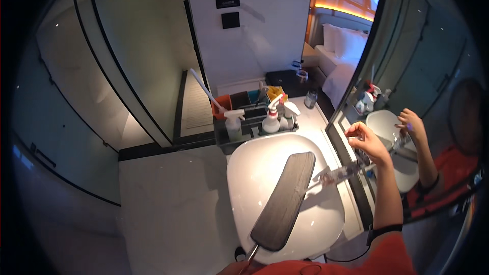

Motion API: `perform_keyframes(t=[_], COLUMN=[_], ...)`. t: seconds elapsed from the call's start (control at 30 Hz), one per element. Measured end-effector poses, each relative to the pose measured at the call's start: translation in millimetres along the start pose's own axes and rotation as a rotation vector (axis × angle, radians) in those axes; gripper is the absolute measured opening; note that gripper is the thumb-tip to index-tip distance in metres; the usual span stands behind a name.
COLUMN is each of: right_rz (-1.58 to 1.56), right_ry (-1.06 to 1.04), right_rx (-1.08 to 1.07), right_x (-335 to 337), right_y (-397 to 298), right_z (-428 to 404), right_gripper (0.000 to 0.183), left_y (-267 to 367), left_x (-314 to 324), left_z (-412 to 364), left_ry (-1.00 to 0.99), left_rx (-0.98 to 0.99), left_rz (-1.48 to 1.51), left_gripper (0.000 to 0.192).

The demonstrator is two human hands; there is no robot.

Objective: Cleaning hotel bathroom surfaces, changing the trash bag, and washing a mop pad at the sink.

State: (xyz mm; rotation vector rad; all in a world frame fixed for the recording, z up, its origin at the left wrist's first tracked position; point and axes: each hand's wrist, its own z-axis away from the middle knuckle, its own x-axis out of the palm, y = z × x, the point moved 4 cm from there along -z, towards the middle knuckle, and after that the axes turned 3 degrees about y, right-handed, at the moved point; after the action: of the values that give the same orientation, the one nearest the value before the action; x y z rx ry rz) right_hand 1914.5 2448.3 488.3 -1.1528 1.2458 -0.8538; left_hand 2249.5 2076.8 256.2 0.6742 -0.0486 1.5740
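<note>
My right hand (363,141) is raised beside the mirror, above the faucet (340,174), with its fingers loosely curled. A gap shows between thumb and fingers, and I see nothing held there. Only a dim sliver of my left hand (231,268) shows at the bottom edge, where the thin metal handle of a flat grey duster (284,202) meets it. The duster's long padded head slants over the white washbasin (238,183) and hides part of the bowl. Most of the left hand's grip is out of view.
Behind the basin stands a dark cleaning caddy (225,146) with several spray bottles (271,122) and an orange compartment (222,105). A small jar (310,99) is near the counter's far corner. The mirror (431,65) borders the right side; glass panels (141,46) stand left.
</note>
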Motion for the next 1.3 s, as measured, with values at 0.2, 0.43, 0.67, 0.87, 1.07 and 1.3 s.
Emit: perform_keyframes(t=[0.2,0.43,0.67,0.87,1.07,1.3], right_rz=[0.615,1.058,1.342,0.794,0.083,0.082], right_ry=[-0.137,-0.171,-0.365,0.328,0.118,0.094], right_rx=[-0.373,-0.321,-0.444,-0.855,-0.628,-0.225], right_x=[49.4,197.0,242.7,131.0,63.3,94.2], right_y=[-62.8,59.7,125.0,-48.2,-200.5,18.3], right_z=[-201.9,-416.8,-476.0,-381.0,-144.8,116.0], right_gripper=[0.022,0.032,0.025,0.019,0.067,0.009], left_y=[37.5,68.3,52.0,16.6,-28.3,-47.5], left_x=[35.5,42.5,35.3,48.1,34.8,27.9], left_z=[-15.7,-20.3,-14.1,-13.2,-8.8,-1.1], left_ry=[0.217,0.377,0.415,0.304,0.220,0.093], left_rx=[0.018,0.034,-0.011,-0.115,-0.171,-0.016], left_rz=[0.197,0.350,0.444,0.445,0.142,0.109], left_gripper=[0.030,0.030,0.029,0.029,0.027,0.034])
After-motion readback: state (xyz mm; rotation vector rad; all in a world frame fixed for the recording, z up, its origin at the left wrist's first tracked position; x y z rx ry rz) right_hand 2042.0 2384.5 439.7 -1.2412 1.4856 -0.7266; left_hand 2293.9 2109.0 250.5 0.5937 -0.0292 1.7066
